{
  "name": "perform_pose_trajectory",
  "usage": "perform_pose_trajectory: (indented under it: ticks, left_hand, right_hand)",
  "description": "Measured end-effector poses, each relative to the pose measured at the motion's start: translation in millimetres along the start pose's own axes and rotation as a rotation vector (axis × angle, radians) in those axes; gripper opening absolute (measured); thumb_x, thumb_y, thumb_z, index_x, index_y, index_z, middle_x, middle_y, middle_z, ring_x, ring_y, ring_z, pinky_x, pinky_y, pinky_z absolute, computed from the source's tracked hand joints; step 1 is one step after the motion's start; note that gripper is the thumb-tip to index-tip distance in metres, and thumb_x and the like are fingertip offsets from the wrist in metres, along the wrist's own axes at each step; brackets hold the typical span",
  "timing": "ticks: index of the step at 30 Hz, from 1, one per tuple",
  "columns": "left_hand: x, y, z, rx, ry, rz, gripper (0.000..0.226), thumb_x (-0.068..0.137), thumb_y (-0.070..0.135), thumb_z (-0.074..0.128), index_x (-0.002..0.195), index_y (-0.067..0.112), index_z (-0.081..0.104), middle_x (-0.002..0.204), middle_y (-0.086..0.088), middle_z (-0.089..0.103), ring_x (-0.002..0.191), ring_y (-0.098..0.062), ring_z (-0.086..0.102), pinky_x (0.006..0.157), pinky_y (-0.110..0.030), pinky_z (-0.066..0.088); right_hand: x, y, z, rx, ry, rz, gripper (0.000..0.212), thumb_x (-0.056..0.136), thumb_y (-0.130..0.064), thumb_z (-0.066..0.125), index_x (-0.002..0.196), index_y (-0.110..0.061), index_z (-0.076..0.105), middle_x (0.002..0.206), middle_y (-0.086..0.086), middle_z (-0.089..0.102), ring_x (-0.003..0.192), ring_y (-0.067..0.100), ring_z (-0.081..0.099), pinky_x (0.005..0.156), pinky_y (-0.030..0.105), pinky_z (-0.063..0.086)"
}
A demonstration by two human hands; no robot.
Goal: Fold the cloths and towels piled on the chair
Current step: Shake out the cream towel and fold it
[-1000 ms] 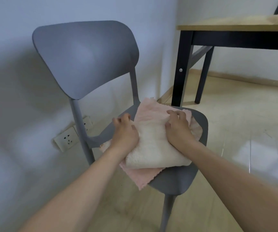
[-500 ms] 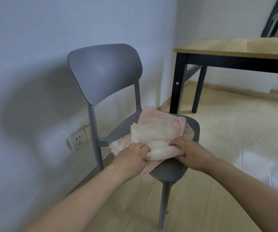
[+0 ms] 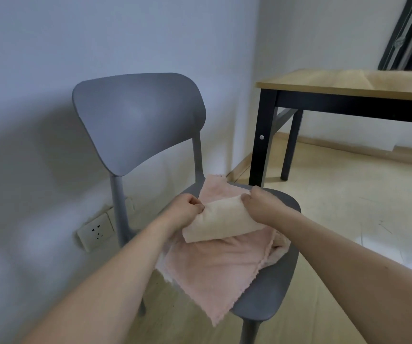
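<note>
The cream towel point(image 3: 221, 220), folded into a thick bundle, sits between 2 hands above the grey chair point(image 3: 140, 120). The left hand point(image 3: 185, 211) pinches its left end with curled fingers, and the right hand point(image 3: 262, 207) grips its right end the same way, knuckles up. The bundle's far edge is raised, its near edge lying on the pink cloth point(image 3: 215, 266) below.

That pink cloth spreads flat over most of the seat. Its zigzag-cut front corner hangs past the seat's front-left edge, and another corner pokes up at the back by the right backrest post. A pale, crumpled cloth point(image 3: 280, 252) bunches under its right side, close to the seat's right rim. Bare grey seat shows along the right and front-right rim.

The chair stands near a plain pale wall point(image 3: 51, 58), its curved backrest upright. Low on that wall, left of the chair's rear leg, is a white power socket point(image 3: 97, 232). The light wood floor point(image 3: 349, 194) runs right and forward, open beyond the seat's right edge, with a bright glare patch at far right.

Further back right stands a counter point(image 3: 349, 83) with a wood top and black legs, nearest leg just behind the chair's back-right corner. Dark striped panels point(image 3: 408, 33) lean behind it; what they are, I cannot tell.
</note>
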State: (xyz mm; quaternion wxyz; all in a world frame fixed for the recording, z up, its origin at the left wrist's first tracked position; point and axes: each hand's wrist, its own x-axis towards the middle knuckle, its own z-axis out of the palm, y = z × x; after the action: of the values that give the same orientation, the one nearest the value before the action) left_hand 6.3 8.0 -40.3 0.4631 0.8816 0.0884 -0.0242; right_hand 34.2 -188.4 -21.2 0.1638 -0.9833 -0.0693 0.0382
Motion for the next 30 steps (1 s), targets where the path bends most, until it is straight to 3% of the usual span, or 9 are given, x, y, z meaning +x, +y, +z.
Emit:
perform_pose_trajectory:
  ticks: [4, 8, 12, 15, 19, 24, 27, 30]
  left_hand:
    - [21, -19, 27, -0.037, 0.126, -0.057, 0.014, 0.094, 0.031, 0.047, 0.096, 0.022, 0.058, 0.106, 0.002, 0.060, 0.100, -0.019, 0.054, 0.080, -0.032, 0.043]
    - [33, -31, 34, 0.122, 0.211, -0.054, 0.025, 0.093, 0.036, 0.041, 0.095, 0.025, 0.063, 0.119, -0.007, 0.053, 0.118, -0.030, 0.043, 0.099, -0.040, 0.039]
    - [37, -38, 37, 0.173, 0.193, 0.030, 0.032, 0.095, 0.036, 0.037, 0.067, 0.024, 0.049, 0.093, -0.006, 0.058, 0.102, -0.032, 0.053, 0.078, -0.038, 0.040]
    - [32, -36, 37, 0.221, 0.216, 0.097, 0.034, 0.097, 0.036, 0.034, 0.066, 0.024, 0.042, 0.077, 0.002, 0.050, 0.088, -0.027, 0.051, 0.064, -0.035, 0.034]
    - [21, -34, 40, 0.284, 0.363, 0.243, 0.038, 0.099, 0.037, 0.034, 0.067, 0.017, 0.041, 0.068, 0.004, 0.047, 0.074, -0.021, 0.049, 0.059, -0.034, 0.031]
    - [10, -33, 42, 0.340, 0.508, 0.424, 0.029, 0.098, 0.034, 0.036, 0.075, 0.019, 0.043, 0.064, 0.004, 0.050, 0.064, -0.019, 0.047, 0.059, -0.033, 0.030]
    - [10, -33, 41, 0.303, 0.447, 0.397, 0.032, 0.100, 0.034, 0.033, 0.089, 0.018, 0.058, 0.078, 0.003, 0.061, 0.077, -0.021, 0.052, 0.067, -0.034, 0.038]
    - [8, -32, 33, 0.217, 0.324, 0.294, 0.043, 0.100, 0.044, 0.032, 0.078, 0.016, 0.057, 0.081, 0.001, 0.057, 0.083, -0.020, 0.052, 0.068, -0.033, 0.037]
  right_hand:
    - [24, -3, 19, -0.271, -0.040, 0.064, 0.039, 0.098, -0.014, 0.029, 0.135, -0.015, 0.041, 0.124, 0.007, 0.049, 0.113, 0.028, 0.050, 0.090, 0.038, 0.038]
    - [42, 0, 32, -0.344, -0.103, 0.109, 0.042, 0.095, -0.019, 0.032, 0.135, -0.009, 0.040, 0.133, 0.010, 0.048, 0.120, 0.029, 0.046, 0.104, 0.043, 0.031]
    - [43, 0, 34, -0.455, -0.200, 0.058, 0.045, 0.095, -0.020, 0.030, 0.137, -0.011, 0.043, 0.136, 0.008, 0.044, 0.123, 0.030, 0.043, 0.104, 0.044, 0.029]
    - [39, -1, 34, -0.454, -0.161, 0.052, 0.045, 0.094, -0.021, 0.029, 0.135, -0.013, 0.046, 0.132, 0.006, 0.047, 0.117, 0.030, 0.048, 0.102, 0.046, 0.031]
    - [11, 0, 29, -0.175, 0.036, 0.007, 0.031, 0.100, -0.018, 0.029, 0.124, -0.008, 0.046, 0.119, 0.011, 0.047, 0.103, 0.028, 0.051, 0.084, 0.037, 0.040]
    - [-16, -4, 10, 0.486, 0.032, 0.096, 0.053, 0.098, -0.053, 0.032, 0.136, -0.016, 0.036, 0.101, -0.004, 0.040, 0.093, 0.015, 0.038, 0.055, 0.024, 0.027]
    - [-16, -8, 10, 0.654, 0.009, 0.076, 0.055, 0.095, -0.055, 0.039, 0.137, -0.020, 0.034, 0.085, -0.012, 0.033, 0.093, 0.015, 0.038, 0.065, 0.027, 0.033]
    - [-16, -8, 10, 0.736, 0.033, 0.103, 0.041, 0.094, -0.050, 0.046, 0.126, -0.025, 0.041, 0.087, -0.012, 0.038, 0.083, 0.012, 0.045, 0.072, 0.030, 0.040]
